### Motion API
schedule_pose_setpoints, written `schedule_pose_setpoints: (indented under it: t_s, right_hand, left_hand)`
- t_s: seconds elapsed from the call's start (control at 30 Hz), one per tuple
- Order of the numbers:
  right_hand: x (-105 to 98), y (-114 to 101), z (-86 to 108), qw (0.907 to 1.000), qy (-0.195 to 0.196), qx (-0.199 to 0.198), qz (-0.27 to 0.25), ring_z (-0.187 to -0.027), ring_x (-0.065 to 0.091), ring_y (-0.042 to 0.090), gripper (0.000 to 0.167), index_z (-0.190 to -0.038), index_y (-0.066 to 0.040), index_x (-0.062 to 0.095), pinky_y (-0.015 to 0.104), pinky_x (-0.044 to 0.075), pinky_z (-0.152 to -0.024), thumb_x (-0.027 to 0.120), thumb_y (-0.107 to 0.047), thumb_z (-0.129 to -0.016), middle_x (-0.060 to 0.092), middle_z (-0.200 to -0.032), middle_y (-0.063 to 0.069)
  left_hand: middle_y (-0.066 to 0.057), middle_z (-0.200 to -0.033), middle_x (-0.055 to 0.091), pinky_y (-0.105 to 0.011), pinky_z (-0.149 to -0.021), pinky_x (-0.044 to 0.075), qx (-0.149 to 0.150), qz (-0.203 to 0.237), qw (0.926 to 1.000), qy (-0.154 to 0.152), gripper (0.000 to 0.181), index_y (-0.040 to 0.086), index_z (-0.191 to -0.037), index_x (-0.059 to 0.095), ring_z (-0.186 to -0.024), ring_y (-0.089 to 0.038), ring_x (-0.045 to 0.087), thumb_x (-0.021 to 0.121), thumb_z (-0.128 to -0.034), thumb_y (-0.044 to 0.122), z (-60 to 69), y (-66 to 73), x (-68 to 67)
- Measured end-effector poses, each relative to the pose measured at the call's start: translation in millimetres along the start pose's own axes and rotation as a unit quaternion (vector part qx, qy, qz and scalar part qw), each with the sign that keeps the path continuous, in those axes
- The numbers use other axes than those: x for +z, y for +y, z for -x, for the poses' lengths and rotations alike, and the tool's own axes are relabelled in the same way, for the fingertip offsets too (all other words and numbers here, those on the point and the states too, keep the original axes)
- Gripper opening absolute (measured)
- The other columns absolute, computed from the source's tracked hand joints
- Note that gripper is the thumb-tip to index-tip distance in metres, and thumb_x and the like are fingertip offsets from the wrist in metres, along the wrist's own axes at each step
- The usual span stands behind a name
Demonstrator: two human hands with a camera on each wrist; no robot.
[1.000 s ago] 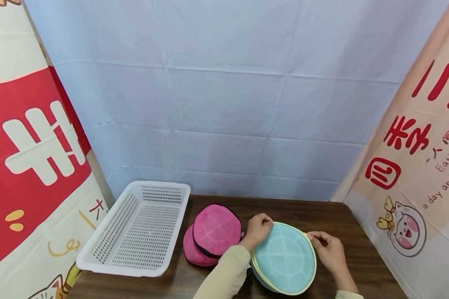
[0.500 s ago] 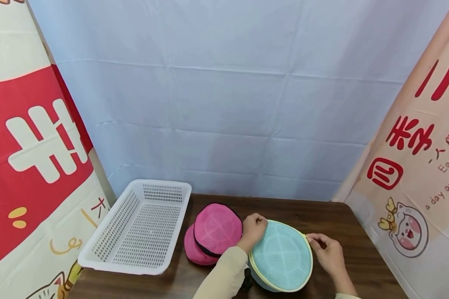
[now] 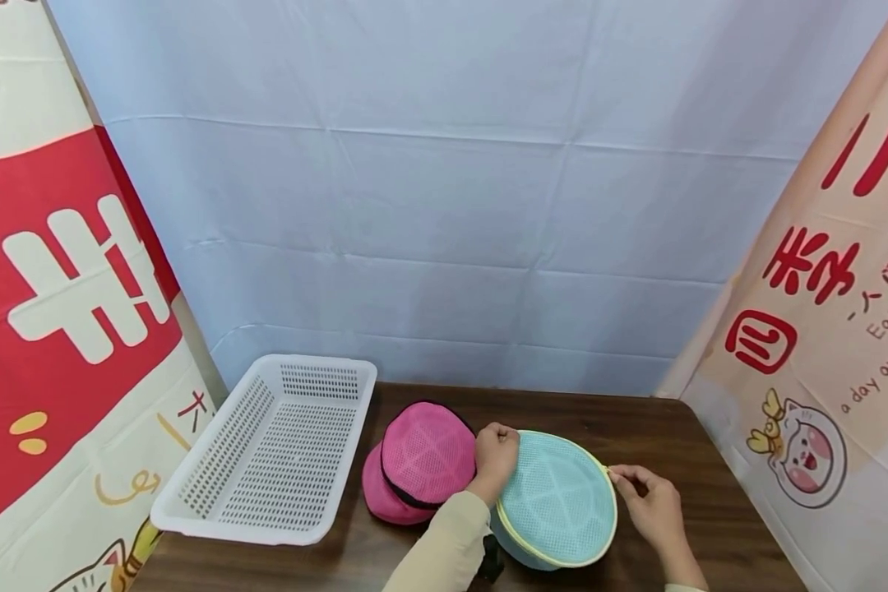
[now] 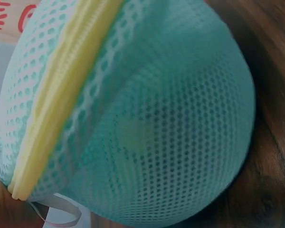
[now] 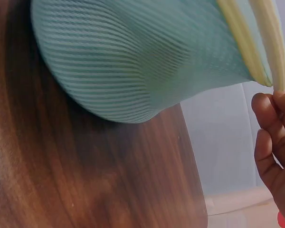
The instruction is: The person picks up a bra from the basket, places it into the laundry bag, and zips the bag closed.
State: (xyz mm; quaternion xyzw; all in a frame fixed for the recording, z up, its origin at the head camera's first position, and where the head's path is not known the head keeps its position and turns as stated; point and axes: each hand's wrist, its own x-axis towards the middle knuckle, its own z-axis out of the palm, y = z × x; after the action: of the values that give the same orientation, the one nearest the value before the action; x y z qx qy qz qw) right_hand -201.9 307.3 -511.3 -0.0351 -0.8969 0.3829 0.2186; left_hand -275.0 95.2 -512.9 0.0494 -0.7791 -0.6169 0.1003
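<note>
A round light-blue mesh laundry bag (image 3: 558, 497) with yellow zipper edging stands on the table in the head view. My left hand (image 3: 497, 462) grips the upper left of its rim with curled fingers. At the right side of the rim, my right hand (image 3: 653, 503) pinches the edging between thumb and finger. The right wrist view shows that pinch at the end of a yellow strip (image 5: 271, 42), with a second strip beside it. In the left wrist view, the yellow zipper (image 4: 66, 90) runs across the mesh near a small loop (image 4: 61, 209). The left fingers are mostly out of that view.
Left of my left hand lie pink mesh bags with dark trim (image 3: 427, 454), one overlapping another. A white perforated plastic basket (image 3: 333, 485) stands at the table's left. Blue cloth (image 3: 444, 205) hangs behind the dark wooden table (image 3: 710, 526), with printed cloths on both sides.
My left hand has shifted left toward the pink bags, still gripping the rim. The blue bag has moved slightly left and away from me. The right hand has stayed nearly in place.
</note>
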Motion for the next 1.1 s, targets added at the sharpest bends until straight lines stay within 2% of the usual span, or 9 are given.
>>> schedule_pose_setpoints:
  t_s: [0.1,0.27,0.33,0.47,0.57,0.63,0.77,0.93,1.1]
  right_hand:
    - [0,3,1.3,1.0,0.007,0.006,-0.001,-0.067,0.055,0.005,0.007,-0.089,-0.006,0.072,0.019,0.042,-0.056,0.068,-0.008,-0.084,0.068,-0.085,0.006]
    - [1,7,2.2,0.9994,0.029,0.02,0.005,-0.066,0.053,0.003,0.006,-0.088,-0.007,0.072,0.017,0.039,-0.057,0.069,-0.008,-0.083,0.069,-0.084,0.005]
    - [0,9,2.0,0.9992,0.033,0.021,0.009,-0.066,0.053,0.003,0.006,-0.088,-0.007,0.072,0.017,0.039,-0.056,0.069,-0.008,-0.083,0.069,-0.084,0.005]
    - [-1,9,1.8,0.9993,0.03,0.022,0.01,-0.064,0.054,0.003,0.006,-0.088,-0.007,0.072,0.017,0.04,-0.055,0.069,-0.008,-0.083,0.068,-0.082,0.005]
    - [-2,8,2.4,0.9994,0.018,0.03,-0.002,-0.062,0.055,0.005,0.007,-0.089,-0.005,0.071,0.019,0.043,-0.052,0.069,-0.007,-0.083,0.068,-0.08,0.006]
    - [-2,8,2.5,0.9991,0.011,0.038,-0.015,-0.061,0.057,0.007,0.008,-0.09,-0.003,0.071,0.02,0.044,-0.051,0.068,-0.007,-0.084,0.067,-0.079,0.006]
    - [-3,6,1.0,0.9984,0.01,0.046,-0.033,-0.06,0.057,0.008,0.009,-0.091,-0.002,0.07,0.022,0.045,-0.05,0.067,-0.008,-0.085,0.067,-0.077,0.007]
    - [-3,5,-1.3,0.9987,0.015,0.037,-0.032,-0.06,0.055,0.005,0.01,-0.092,-0.002,0.07,0.021,0.044,-0.05,0.067,-0.008,-0.085,0.067,-0.076,0.007]
    - [-3,3,-2.9,0.9991,0.019,0.025,-0.029,-0.062,0.055,0.002,0.01,-0.093,-0.002,0.071,0.019,0.044,-0.052,0.067,-0.008,-0.085,0.068,-0.08,0.009]
  left_hand:
    - [0.003,-0.064,0.049,-0.03,-0.059,0.041,-0.009,0.006,0.9997,0.023,0.014,0.009,-0.07,0.058,-0.062,-0.012,0.047,0.059,-0.0848,0.008,1.9,1.0,1.5]
    - [0.003,-0.07,0.049,-0.048,-0.076,0.034,-0.014,0.001,0.9989,0.045,0.015,0.011,-0.072,0.056,-0.07,-0.015,0.05,0.058,-0.0866,0.008,6.5,4.1,9.0]
    - [0.003,-0.072,0.049,-0.052,-0.076,0.031,-0.013,-0.001,0.9979,0.064,0.014,0.011,-0.073,0.057,-0.072,-0.017,0.05,0.057,-0.0864,0.007,6.8,3.4,11.5]
    - [0.0,-0.073,0.049,-0.044,-0.073,0.038,-0.016,0.021,0.9938,0.108,0.013,0.009,-0.075,0.056,-0.072,-0.02,0.05,0.055,-0.0866,0.003,6.1,0.2,13.1]
    - [-0.002,-0.074,0.049,-0.038,-0.066,0.041,0.006,0.051,0.9894,0.136,0.014,0.008,-0.075,0.054,-0.071,-0.02,0.049,0.053,-0.0873,0.002,7.3,-2.2,12.3]
    - [-0.002,-0.074,0.048,-0.036,-0.063,0.04,0.037,0.059,0.9856,0.154,0.015,0.008,-0.075,0.053,-0.07,-0.019,0.048,0.052,-0.088,0.002,9.2,-2.4,11.9]
    - [-0.001,-0.075,0.047,-0.037,-0.063,0.04,0.05,0.061,0.9832,0.164,0.015,0.009,-0.076,0.052,-0.07,-0.018,0.047,0.051,-0.0894,0.001,11.6,-1.5,12.4]
    - [0.0,-0.078,0.046,-0.038,-0.068,0.04,0.013,0.062,0.9847,0.163,0.015,0.008,-0.078,0.053,-0.076,-0.019,0.047,0.052,-0.09,0.0,9.4,-0.3,15.2]
    - [0.0,-0.077,0.046,-0.037,-0.068,0.04,0.005,0.075,0.9837,0.164,0.014,0.007,-0.078,0.053,-0.075,-0.017,0.046,0.052,-0.0903,0.0,9.7,0.9,15.4]
